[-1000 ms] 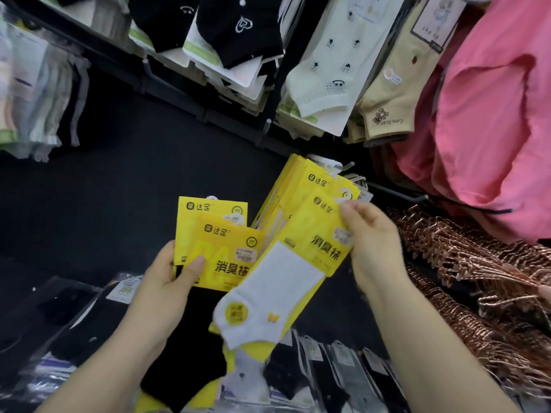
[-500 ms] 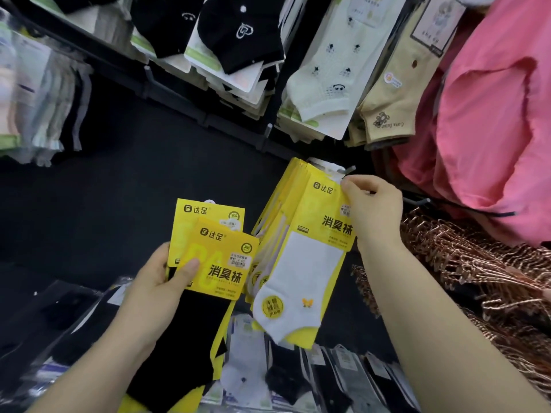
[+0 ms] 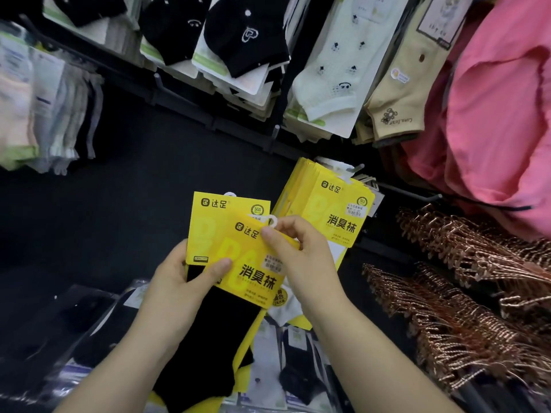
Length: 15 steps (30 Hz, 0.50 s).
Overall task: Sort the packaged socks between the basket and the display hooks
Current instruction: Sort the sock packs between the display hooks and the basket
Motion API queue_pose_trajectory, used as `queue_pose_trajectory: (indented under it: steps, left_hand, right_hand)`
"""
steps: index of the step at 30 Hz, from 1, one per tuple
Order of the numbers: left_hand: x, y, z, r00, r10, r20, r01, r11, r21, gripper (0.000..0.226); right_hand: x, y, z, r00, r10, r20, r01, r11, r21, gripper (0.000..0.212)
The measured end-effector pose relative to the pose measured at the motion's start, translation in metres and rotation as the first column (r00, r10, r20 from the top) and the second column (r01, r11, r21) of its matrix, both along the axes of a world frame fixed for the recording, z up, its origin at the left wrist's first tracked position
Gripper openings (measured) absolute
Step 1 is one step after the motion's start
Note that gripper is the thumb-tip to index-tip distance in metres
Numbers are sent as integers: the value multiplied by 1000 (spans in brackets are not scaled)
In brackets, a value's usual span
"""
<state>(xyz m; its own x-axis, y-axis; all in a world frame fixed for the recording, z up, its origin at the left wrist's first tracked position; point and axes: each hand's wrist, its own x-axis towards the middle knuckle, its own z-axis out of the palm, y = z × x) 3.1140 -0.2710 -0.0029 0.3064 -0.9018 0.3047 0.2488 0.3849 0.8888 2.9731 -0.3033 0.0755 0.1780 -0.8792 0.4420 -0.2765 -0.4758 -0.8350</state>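
Head view shows you partway through the sort, with a hanging step about to start. Your left hand grips two yellow-carded sock packets fanned one over the other, its thumb pressed on the front card. The front packet holds a black sock that hangs down over your left wrist. The rear packet peeks out above and to the left of it. Your right hand pinches the top edge of the front packet, fingertips right at its white hanging tab.

A thick bunch of matching yellow packets already hangs on the display hook, just beyond your right hand, so that part looks done. Still left, as far as you can judge: the two packets in your grip, neither on a hook yet, and the clear-wrapped socks lying below your arms. You cannot tell whether those lie in the basket, since its rim is not visible. How many more need sorting is also hidden by your forearms.
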Motion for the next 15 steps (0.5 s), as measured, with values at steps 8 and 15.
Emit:
queue_pose_trajectory:
  steps: [8,15]
  left_hand:
    - [-3,-3,-4,997,-52,56,51,998,21,39]
    - [0,-4,-10,996,-19,82,8,992,124,23]
  right_hand:
    - [-46,-12,42,909,-224,353,235,972,11,22]
    - [-57,-40,87,928,-289,236,320,941,-108,11]
